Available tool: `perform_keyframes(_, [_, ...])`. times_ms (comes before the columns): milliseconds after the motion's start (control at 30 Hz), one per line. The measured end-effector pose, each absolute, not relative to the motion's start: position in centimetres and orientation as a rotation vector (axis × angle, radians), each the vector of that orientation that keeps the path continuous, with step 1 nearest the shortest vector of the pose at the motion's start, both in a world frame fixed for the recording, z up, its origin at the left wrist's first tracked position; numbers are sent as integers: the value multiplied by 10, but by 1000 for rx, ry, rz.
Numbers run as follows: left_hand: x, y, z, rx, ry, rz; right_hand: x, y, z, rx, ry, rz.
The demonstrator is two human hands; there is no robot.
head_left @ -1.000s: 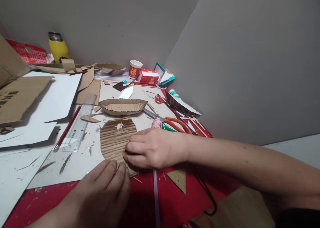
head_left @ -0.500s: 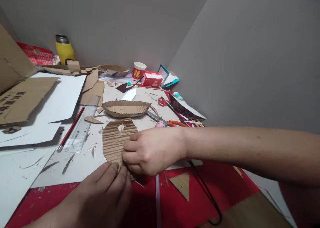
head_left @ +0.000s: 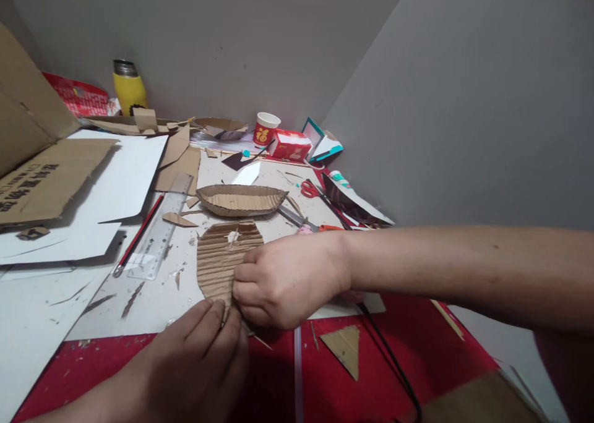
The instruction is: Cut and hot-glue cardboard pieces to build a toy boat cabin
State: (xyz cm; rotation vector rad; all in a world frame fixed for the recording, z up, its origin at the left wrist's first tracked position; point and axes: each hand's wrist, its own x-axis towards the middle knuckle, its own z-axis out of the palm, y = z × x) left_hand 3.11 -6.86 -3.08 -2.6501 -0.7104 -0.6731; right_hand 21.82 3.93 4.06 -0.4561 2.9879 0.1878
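A ribbed piece of corrugated cardboard (head_left: 223,256) with a small pale torn patch near its top lies in front of me. My left hand (head_left: 199,342) pinches its near edge, fingers pressed together. Curled over its right edge, my right hand (head_left: 278,281) has its fingertips close to the left ones. What lies under the right fingers is hidden. Just beyond stands a boat-shaped cardboard tray (head_left: 244,201) with low walls. Partly behind my right wrist is a pink object (head_left: 304,230), beside a metal blade (head_left: 294,217).
Left of the cardboard lie a clear ruler (head_left: 160,243) and a red pencil (head_left: 139,236). Red-handled scissors (head_left: 310,190), a paper cup (head_left: 266,130) and a red box (head_left: 291,145) stand farther back. A cardboard triangle (head_left: 344,349) and a black cord (head_left: 392,361) lie on the red cloth.
The whole scene has shifted slightly right and a little up in view. Both hands keep nearly the same hold on the cardboard piece.
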Motion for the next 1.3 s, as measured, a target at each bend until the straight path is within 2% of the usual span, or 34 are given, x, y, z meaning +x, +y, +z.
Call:
perform_keyframes(600, [30,-69,-32,-2698,-685,-621,233,41,30,-476,3091,197])
perform_keyframes(1000, [33,-69,-29,-2679,-721,-698,236,26,26,-146,3085,119])
perform_keyframes(1167, [33,-68,-26,-2721,-706,-597,240,20,23,-21,3078,77])
perform_keyframes(1300, [34,-67,-24,-2722,-704,-559,244,18,24,-58,3132,162])
